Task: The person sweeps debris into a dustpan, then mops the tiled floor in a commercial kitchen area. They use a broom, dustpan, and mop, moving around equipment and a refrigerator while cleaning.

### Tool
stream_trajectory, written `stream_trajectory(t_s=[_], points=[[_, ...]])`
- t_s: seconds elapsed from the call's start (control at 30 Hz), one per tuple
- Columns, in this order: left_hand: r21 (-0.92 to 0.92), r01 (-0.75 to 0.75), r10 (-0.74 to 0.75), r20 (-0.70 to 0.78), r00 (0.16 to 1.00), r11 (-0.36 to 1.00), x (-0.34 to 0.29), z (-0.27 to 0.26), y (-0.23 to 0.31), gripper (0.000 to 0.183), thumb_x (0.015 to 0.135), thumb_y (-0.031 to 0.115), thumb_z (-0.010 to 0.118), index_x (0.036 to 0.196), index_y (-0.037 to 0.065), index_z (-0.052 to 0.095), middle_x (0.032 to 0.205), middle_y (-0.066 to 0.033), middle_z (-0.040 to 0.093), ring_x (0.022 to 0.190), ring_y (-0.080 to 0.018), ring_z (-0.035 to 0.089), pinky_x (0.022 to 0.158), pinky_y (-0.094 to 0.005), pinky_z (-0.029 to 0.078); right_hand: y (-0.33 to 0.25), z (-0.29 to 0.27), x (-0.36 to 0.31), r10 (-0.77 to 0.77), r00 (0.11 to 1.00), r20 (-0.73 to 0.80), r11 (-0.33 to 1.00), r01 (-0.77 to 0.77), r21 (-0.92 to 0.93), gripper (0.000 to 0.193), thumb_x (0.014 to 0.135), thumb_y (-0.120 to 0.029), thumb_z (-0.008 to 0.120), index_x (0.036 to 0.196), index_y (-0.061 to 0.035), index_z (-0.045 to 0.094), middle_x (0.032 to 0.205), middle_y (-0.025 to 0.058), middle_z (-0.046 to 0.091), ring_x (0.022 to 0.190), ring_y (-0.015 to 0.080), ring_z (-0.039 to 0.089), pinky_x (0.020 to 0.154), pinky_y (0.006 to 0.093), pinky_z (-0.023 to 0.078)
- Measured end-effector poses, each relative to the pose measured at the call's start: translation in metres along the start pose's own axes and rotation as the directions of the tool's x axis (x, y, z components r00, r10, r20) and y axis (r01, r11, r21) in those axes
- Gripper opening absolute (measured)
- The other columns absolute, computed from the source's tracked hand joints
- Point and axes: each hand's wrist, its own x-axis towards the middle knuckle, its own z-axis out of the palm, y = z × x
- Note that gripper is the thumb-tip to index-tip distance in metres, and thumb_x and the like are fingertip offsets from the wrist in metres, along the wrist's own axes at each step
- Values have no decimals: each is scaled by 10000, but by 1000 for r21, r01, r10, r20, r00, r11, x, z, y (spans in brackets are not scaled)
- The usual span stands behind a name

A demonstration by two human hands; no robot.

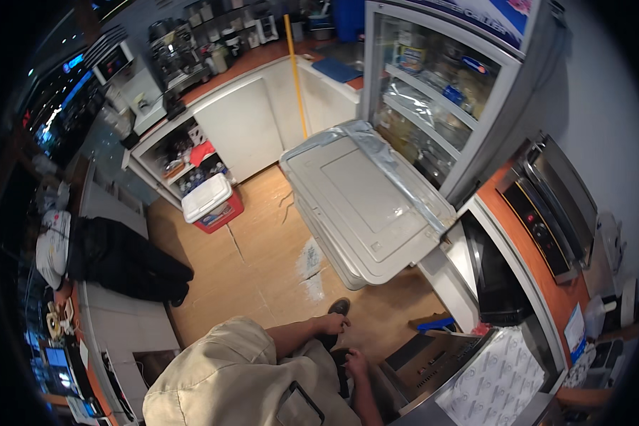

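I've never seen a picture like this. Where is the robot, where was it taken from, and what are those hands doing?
There is no robot: a person in a beige cloth shirt wears a wide-angle camera on the head, looking down, so straight edges bend. The bare left hand is in front of the body, close to a dark rounded shoe; the bare right hand is lower in the picture. Whether either holds anything is too small to tell.

Ahead is a large grey plastic lidded bin with silvery tape. A red cooler box with a white lid sits on the pale brown floor. At right, a black-and-steel hinged grill rests on a reddish-brown countertop.
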Motion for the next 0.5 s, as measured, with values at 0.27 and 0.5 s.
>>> stream_trajectory(t_s=[0.27,0.5], points=[[-286,293,-386,-365,847,912,-202,-16,-175,397,794,197,685,1164,55,678,1077,-185,700,1027,-330,668,902,-407,527,-45,66,3,-217,955,203,783,294,-547,384,788,-198,706,1151,-70,707,994,143,733,860,216,706,810,359,553],[-633,313,-676,-481,558,708,-329,-29,-269,274,821,319,740,804,47,715,743,-97,696,723,-175,666,705,-339,530,-138,134,65,-78,981,176,703,180,-688,367,823,-166,666,1174,-65,688,931,126,727,773,176,711,678,319,580]])
